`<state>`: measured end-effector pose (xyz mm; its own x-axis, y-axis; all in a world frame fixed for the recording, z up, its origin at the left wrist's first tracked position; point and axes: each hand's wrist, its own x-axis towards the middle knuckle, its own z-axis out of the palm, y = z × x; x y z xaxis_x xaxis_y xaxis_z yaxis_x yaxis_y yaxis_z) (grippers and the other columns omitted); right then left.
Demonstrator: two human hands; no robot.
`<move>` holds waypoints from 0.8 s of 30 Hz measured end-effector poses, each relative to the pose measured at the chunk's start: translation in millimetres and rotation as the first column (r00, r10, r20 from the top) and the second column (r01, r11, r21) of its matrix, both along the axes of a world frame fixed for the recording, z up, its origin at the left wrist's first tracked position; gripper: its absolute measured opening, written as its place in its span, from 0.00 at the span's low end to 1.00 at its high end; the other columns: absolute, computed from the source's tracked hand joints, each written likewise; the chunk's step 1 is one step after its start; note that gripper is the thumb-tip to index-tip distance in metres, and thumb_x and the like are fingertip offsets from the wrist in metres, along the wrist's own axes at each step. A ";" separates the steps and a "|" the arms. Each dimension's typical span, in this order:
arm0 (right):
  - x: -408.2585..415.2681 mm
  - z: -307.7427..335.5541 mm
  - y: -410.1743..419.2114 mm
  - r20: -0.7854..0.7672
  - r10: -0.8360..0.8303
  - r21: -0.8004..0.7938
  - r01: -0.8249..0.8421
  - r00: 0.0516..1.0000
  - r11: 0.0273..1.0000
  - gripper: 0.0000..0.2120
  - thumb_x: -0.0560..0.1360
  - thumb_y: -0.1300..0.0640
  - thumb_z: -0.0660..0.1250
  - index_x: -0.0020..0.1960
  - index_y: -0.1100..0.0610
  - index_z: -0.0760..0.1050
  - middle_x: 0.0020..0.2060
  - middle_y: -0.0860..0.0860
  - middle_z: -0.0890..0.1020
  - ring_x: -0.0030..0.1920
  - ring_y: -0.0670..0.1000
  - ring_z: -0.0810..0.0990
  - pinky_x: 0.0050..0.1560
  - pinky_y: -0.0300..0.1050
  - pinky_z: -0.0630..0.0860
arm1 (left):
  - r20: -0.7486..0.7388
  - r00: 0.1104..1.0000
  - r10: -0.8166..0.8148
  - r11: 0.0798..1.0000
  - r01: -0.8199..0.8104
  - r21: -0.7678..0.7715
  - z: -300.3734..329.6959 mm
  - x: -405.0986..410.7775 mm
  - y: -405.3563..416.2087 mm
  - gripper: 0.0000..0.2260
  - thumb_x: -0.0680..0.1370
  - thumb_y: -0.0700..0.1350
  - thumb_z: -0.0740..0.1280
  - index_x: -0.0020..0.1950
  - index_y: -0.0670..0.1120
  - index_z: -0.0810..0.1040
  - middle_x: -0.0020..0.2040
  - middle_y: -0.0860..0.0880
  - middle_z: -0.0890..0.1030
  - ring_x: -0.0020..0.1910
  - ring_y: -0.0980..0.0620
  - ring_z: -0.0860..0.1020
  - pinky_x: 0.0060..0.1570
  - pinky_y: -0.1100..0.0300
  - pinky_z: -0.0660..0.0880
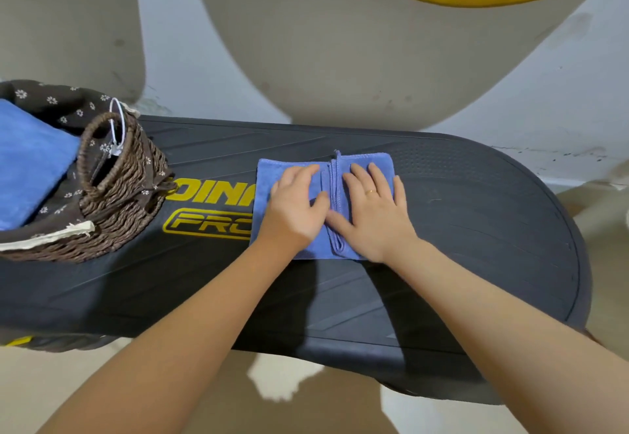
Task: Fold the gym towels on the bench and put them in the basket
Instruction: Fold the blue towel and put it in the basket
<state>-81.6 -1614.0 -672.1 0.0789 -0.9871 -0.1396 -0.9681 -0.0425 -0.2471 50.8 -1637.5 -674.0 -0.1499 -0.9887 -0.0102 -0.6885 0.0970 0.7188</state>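
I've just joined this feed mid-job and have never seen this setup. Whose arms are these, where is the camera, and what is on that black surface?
There is no machine here: a person works with two bare hands, filmed by one wide-angle camera worn on their head, looking down.

The long black plastic bench with yellow lettering carries two things. In the middle lies a folded light blue gym towel. The left hand and the right hand lie flat on it, fingers straight, pressing either side of its stitched edges. Neither hand holds anything.

At the left end stands a brown woven wicker basket with a dark flowered cloth lining, and a brighter blue folded towel already lies inside it.
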 end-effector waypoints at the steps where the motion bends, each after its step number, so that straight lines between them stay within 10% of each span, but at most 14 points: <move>1: 3.2 -7.0 2.1 -0.052 0.018 0.013 -0.017 0.999 1.000 0.35 0.77 0.36 0.50 0.76 0.56 0.50 0.77 0.50 0.50 0.77 0.53 0.44 0.74 0.58 0.40 | 0.104 0.994 0.015 0.994 -0.004 -0.112 -4.3 9.8 1.0 0.23 0.74 0.50 0.59 0.65 0.38 0.72 0.62 0.40 0.74 0.59 0.40 0.73 0.60 0.49 0.70; 6: 9.2 -19.6 -3.6 -0.170 0.022 -0.077 -0.036 0.985 0.996 0.37 0.76 0.35 0.42 0.77 0.57 0.48 0.77 0.53 0.47 0.77 0.54 0.45 0.73 0.58 0.38 | 0.534 0.807 0.252 0.968 -0.208 -0.142 -4.8 41.5 11.1 0.28 0.73 0.56 0.66 0.65 0.38 0.68 0.58 0.38 0.73 0.58 0.38 0.70 0.51 0.47 0.69; 10: 10.0 -25.7 6.2 -0.218 0.053 -0.408 -0.141 0.974 0.902 0.26 0.74 0.43 0.52 0.56 0.60 0.77 0.65 0.55 0.75 0.58 0.58 0.77 0.57 0.51 0.60 | 0.485 0.807 0.337 0.941 -0.310 -0.138 -6.5 45.9 13.7 0.27 0.71 0.58 0.68 0.57 0.37 0.72 0.57 0.37 0.72 0.58 0.38 0.68 0.51 0.47 0.67; 14: 13.2 -22.2 11.4 -0.278 -0.067 -0.477 -0.077 0.958 0.875 0.19 0.74 0.48 0.52 0.44 0.55 0.79 0.41 0.51 0.80 0.36 0.55 0.75 0.38 0.46 0.65 | 0.481 0.805 0.347 0.920 -0.393 -0.007 -7.9 45.3 11.7 0.26 0.73 0.61 0.65 0.53 0.37 0.74 0.58 0.38 0.71 0.59 0.40 0.67 0.55 0.49 0.66; 19: 13.7 -22.0 13.0 -0.214 -0.031 -0.411 -0.061 0.976 0.910 0.23 0.73 0.46 0.51 0.48 0.57 0.80 0.40 0.53 0.80 0.35 0.56 0.75 0.33 0.43 0.68 | -0.010 0.946 0.323 0.927 -0.314 0.207 4.9 35.3 14.0 0.10 0.74 0.47 0.68 0.41 0.43 0.69 0.46 0.44 0.72 0.49 0.45 0.71 0.47 0.54 0.69; 24: -1.7 2.1 -0.1 0.423 -0.150 -0.019 0.174 0.894 0.985 0.17 0.78 0.52 0.51 0.56 0.59 0.74 0.49 0.54 0.79 0.53 0.58 0.74 0.47 0.48 0.68 | -0.361 0.906 0.223 0.966 -0.154 0.210 29.8 4.6 18.4 0.11 0.74 0.39 0.69 0.43 0.50 0.67 0.39 0.48 0.75 0.42 0.48 0.74 0.46 0.54 0.73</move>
